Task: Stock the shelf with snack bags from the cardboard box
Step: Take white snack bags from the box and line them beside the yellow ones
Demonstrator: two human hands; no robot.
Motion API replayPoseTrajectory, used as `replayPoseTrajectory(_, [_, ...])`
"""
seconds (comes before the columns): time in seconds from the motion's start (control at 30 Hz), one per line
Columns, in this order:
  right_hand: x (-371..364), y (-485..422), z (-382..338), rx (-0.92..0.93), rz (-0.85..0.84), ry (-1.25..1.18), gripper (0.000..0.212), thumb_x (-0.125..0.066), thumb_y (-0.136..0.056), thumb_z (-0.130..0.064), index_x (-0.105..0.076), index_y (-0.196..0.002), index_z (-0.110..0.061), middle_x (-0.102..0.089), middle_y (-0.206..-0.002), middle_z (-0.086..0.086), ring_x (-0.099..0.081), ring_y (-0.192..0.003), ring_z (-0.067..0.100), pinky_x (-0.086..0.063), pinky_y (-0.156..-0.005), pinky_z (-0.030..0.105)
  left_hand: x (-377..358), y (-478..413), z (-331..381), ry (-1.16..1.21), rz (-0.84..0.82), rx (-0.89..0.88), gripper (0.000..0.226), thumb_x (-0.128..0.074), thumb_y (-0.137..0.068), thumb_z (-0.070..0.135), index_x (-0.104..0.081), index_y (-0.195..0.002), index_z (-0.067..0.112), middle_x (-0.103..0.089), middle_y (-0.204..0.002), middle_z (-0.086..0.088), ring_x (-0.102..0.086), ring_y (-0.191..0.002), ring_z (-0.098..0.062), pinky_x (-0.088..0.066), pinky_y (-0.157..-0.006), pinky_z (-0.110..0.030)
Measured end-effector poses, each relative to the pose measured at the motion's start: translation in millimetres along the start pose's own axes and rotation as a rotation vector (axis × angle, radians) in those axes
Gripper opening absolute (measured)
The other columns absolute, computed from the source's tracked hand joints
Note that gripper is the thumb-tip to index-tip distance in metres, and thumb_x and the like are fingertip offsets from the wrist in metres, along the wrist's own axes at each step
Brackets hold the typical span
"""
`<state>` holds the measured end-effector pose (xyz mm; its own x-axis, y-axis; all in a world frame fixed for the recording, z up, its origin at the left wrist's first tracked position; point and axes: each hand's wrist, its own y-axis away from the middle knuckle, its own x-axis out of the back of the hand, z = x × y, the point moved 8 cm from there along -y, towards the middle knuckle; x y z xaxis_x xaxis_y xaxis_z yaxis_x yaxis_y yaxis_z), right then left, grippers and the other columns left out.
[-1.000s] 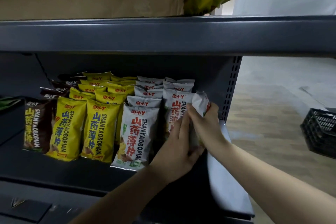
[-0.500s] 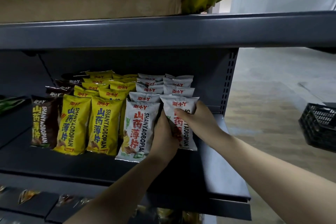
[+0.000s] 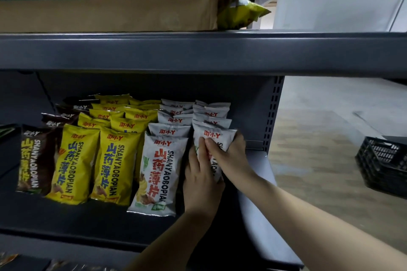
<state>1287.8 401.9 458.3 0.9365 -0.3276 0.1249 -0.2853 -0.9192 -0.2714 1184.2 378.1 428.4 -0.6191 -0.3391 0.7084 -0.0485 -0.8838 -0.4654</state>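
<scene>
A white snack bag (image 3: 217, 135) stands upright at the front of the right-hand white row on the dark shelf (image 3: 88, 218). My left hand (image 3: 201, 185) holds its left edge, thumb on the front. From the right, my right hand (image 3: 230, 158) grips it, thumb across the front and fingers curled round the right edge. Rows of brown bags (image 3: 36, 160), yellow bags (image 3: 74, 163) and white bags (image 3: 159, 171) fill the shelf to the left. The cardboard box (image 3: 110, 13) sits on the shelf above, with a yellow-green bag (image 3: 241, 13) sticking out of its torn right end.
The upper shelf's front edge (image 3: 198, 50) hangs low over the bags. A perforated upright (image 3: 273, 112) closes the shelf's right end. A black plastic crate (image 3: 384, 165) stands on the floor to the right. More snack packets show on a lower shelf at bottom left.
The white bag, tilted in my hands beside the row a second ago, now stands upright at the front of the right-hand white row, pushed back against the bags behind. Both hands still hold it.
</scene>
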Motion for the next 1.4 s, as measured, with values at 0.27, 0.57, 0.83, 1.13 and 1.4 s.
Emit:
replayPoseTrajectory(0.27, [-26, -4, 11, 0.002, -0.109, -0.069, 0.057, -0.070, -0.072, -0.047, -0.052, -0.121, -0.025, -0.058, -0.122, 0.000, -0.059, -0.114, 0.012, -0.052, -0.095, 0.034, -3, 0, -12, 0.048, 0.011, 0.030, 0.115, -0.073, -0.072, 0.020, 0.013, -0.149, 0.020, -0.019, -0.146, -0.012, -0.036, -0.132, -0.031, -0.047, -0.094, -0.034])
replayPoseTrajectory(0.57, [-30, -5, 43, -0.039, -0.124, 0.064, 0.077, -0.069, -0.061, -0.076, -0.049, -0.127, -0.041, -0.051, -0.128, -0.004, -0.051, -0.124, 0.016, -0.048, -0.100, 0.042, -3, 1, -14, 0.099, 0.003, 0.087, 0.115, -0.063, -0.083, 0.022, 0.038, -0.135, 0.037, -0.027, -0.144, -0.016, -0.047, -0.123, -0.029, -0.048, -0.094, -0.036])
replayPoseTrajectory(0.83, [-23, 1, 32, -0.003, -0.162, 0.024, 0.048, -0.074, -0.070, -0.045, -0.067, -0.109, -0.019, -0.074, -0.100, -0.002, -0.070, -0.096, 0.011, -0.058, -0.083, 0.037, -1, 1, -15, 0.059, -0.058, 0.141, 0.109, -0.063, -0.083, 0.022, 0.026, -0.144, 0.027, -0.031, -0.140, -0.015, -0.052, -0.115, -0.027, -0.048, -0.092, -0.035])
replayPoseTrajectory(1.13, [-23, 9, 27, -0.086, -0.131, 0.040, 0.024, -0.071, -0.084, -0.027, -0.070, -0.103, -0.011, -0.074, -0.096, 0.001, -0.070, -0.087, 0.009, -0.053, -0.069, 0.016, 24, 31, -8, -0.125, 0.050, 0.001, 0.070, -0.037, -0.083, 0.029, -0.017, -0.143, -0.002, -0.047, -0.132, -0.023, -0.056, -0.118, -0.032, -0.048, -0.093, -0.030])
replayPoseTrajectory(1.4, [-21, 44, 31, -0.052, -0.129, 0.143, 0.031, -0.070, -0.085, -0.012, -0.054, -0.111, -0.013, -0.064, -0.107, -0.006, -0.062, -0.096, 0.007, -0.045, -0.068, 0.008, 70, 52, -59, -0.338, 0.132, -0.154, 0.073, -0.053, -0.084, 0.024, -0.020, -0.148, 0.007, -0.026, -0.150, -0.025, -0.024, -0.140, -0.038, -0.034, -0.109, -0.052])
